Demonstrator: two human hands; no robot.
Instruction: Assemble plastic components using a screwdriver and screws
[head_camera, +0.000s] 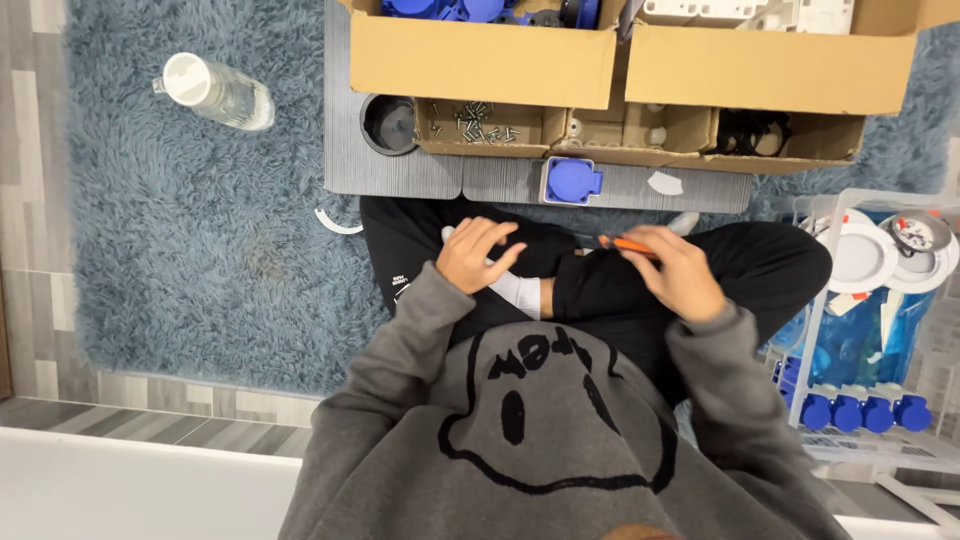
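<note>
While the person sits cross-legged on the shaggy blue-grey rug (190, 210), the right hand (678, 275) is closed round a slim orange-handled tool (628, 244), prob. a screwdriver; its long axis runs nearly level across the lap, the free end pointing toward the left hand, tilted slightly up-frame. Left hand (476, 255) rests w/ fingers curled over a small white plastic part (449, 233) on the black trouser knee; can't tell how firmly it grips, since the part is mostly hidden. Ahead lies a flat grey ribbed board (400, 172), matte, carrying a round black cup (388, 124), 1 blue plastic socket housing (572, 181) w/ a round face, and a small white piece (665, 183). Behind stand shallow brown cardboard trays (530, 128): 1 holds loose metal screws (480, 120), another black rings (750, 130). 2 bigger cardboard boxes (480, 60) hold blue and white plastic parts. A clear plastic bottle (218, 92) w/ white cap lies on the rug at left. At right, a white wire rack (870, 330) holds white round discs and 4 blue sockets (862, 412) in a row.
</note>
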